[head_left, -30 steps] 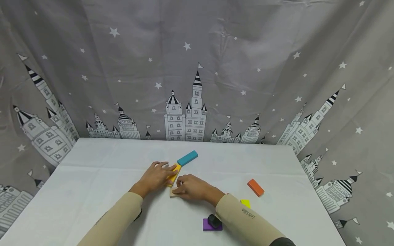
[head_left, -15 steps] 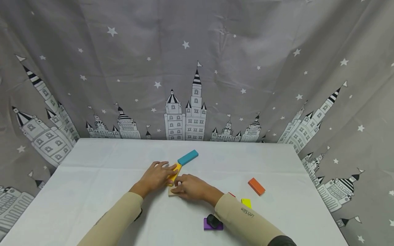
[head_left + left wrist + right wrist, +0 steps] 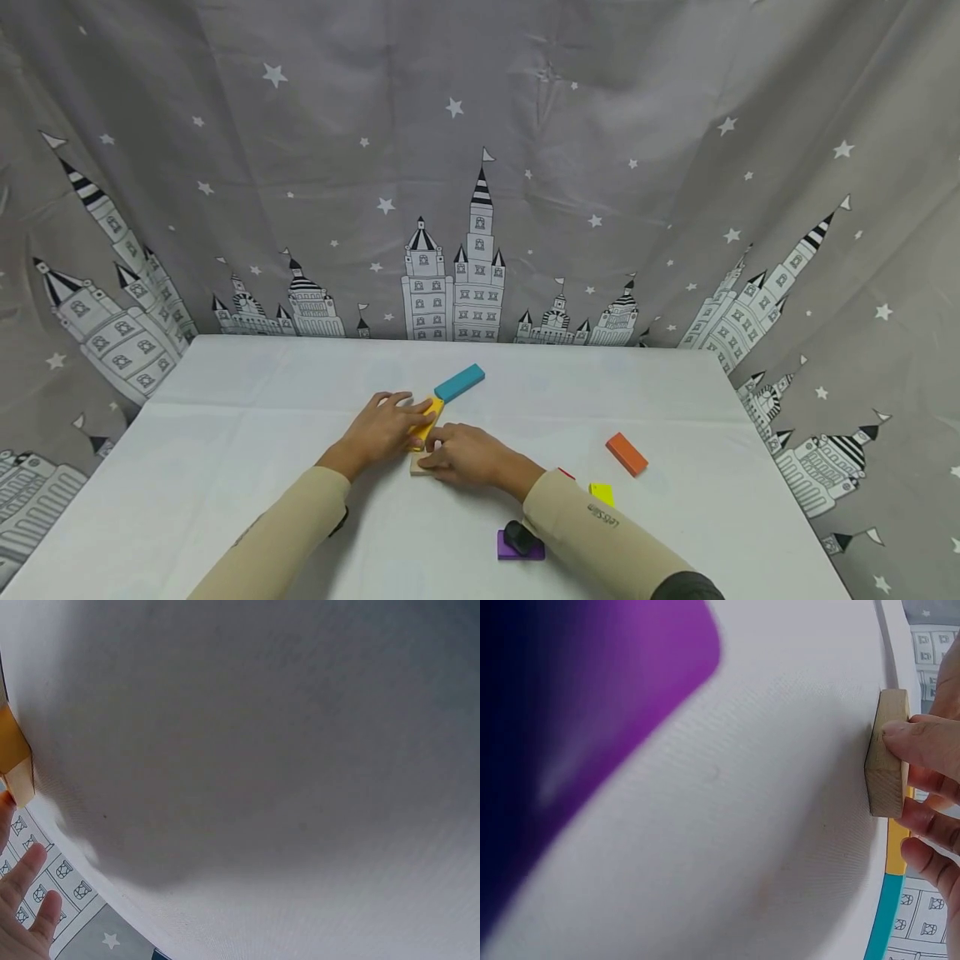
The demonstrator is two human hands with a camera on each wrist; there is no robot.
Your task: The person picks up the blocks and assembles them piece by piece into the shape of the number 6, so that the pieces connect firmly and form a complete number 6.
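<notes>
Nearest, two beige sleeves [image 3: 273,529] reached in over a white surface [image 3: 225,433]; by the right one lay a purple block [image 3: 506,552], partly covered by a rounded black object [image 3: 519,536]; a bright yellow block [image 3: 602,493] and the red edge [image 3: 566,472] of something mostly hidden showed just past that sleeve; farther in, the hands worked close together; the right hand [image 3: 474,455] pinched a plain wooden block [image 3: 420,465], thumb on one face and fingers behind; well off to the right lay an orange block [image 3: 627,454]; the left hand [image 3: 380,429] rested its fingers on an amber block [image 3: 434,411], though whether it gripped it could not be told; the wooden block sat at the amber one's near end, contact unclear; a blue block [image 3: 460,383] met the amber one's far end, slanting away rightward; behind hung a grey curtain [image 3: 337,100] printed with stars and castles.
</notes>
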